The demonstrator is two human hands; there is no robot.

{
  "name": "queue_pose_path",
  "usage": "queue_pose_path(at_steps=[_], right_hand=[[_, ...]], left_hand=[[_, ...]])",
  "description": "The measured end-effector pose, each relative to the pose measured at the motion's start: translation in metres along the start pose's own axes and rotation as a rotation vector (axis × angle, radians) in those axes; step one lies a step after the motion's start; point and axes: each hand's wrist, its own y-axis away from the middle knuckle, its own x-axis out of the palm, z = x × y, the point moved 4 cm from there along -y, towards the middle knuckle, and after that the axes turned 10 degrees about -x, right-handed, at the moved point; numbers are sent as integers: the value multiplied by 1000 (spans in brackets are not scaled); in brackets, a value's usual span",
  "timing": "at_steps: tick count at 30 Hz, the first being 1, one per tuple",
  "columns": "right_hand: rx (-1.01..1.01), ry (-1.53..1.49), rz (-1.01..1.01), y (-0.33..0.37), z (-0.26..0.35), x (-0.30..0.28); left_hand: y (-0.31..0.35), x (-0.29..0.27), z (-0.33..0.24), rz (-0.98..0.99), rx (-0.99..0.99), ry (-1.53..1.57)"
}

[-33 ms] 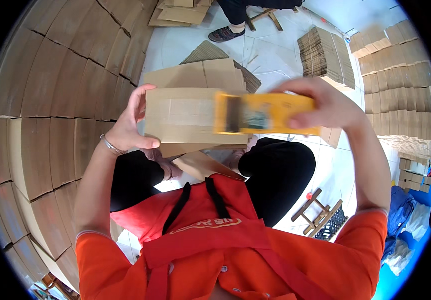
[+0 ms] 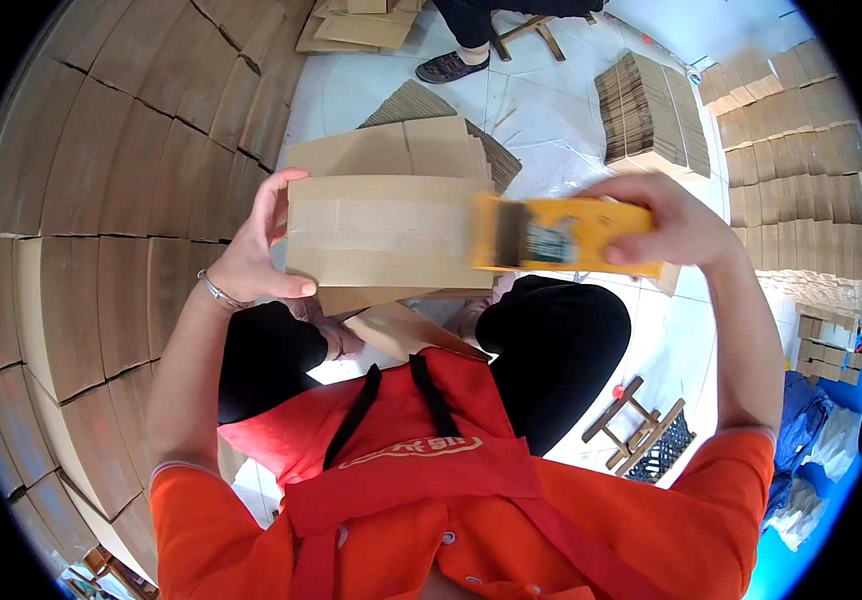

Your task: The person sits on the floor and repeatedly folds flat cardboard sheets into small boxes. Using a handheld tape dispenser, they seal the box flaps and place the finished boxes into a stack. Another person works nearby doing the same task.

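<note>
In front of me is a brown cardboard box [image 2: 371, 245], with a paler band of tape along its upper face. My left hand [image 2: 263, 238] grips the box's left end, thumb at the near edge and fingers at the far side. My right hand [image 2: 669, 218] is closed around a yellow tape dispenser [image 2: 556, 238], slightly blurred. The dispenser's left end is at the box's right end; whether they touch I cannot tell. Behind the box lie flat cardboard sheets [image 2: 391, 147], and more cardboard [image 2: 416, 328] shows between my legs.
Stacked cartons [image 2: 81, 160] form a wall on the left. A tied bundle of flat cardboard [image 2: 651, 115] stands far right, before more stacks [image 2: 801, 190]. At the top, another person's shoe [image 2: 453, 68] rests on the tiled floor. A small wooden stool [image 2: 641, 425] sits right of my knee.
My right hand has moved a little to the right with the tape dispenser, uncovering more of the box's right end. My left hand and the box have shifted very slightly left.
</note>
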Motion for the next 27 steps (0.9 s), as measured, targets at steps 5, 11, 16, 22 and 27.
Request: queue_pose_path(at_steps=[5,11,16,22,27], right_hand=[[267,-30,-181,65,-84,-2],[47,44,-106,-12,-75,40],[3,239,-99,-30,-43,55],[115,625,-132,-37,-42,79],[144,508,-408,-1,-36,62]], left_hand=[[-7,3,-11,47,-12,-108],[0,24,-88,-99,373,-1292],[-37,112,-85,417,794,-1300],[-64,150,-86,658,867,-1388],[-82,200,-77,952,247,-2090]])
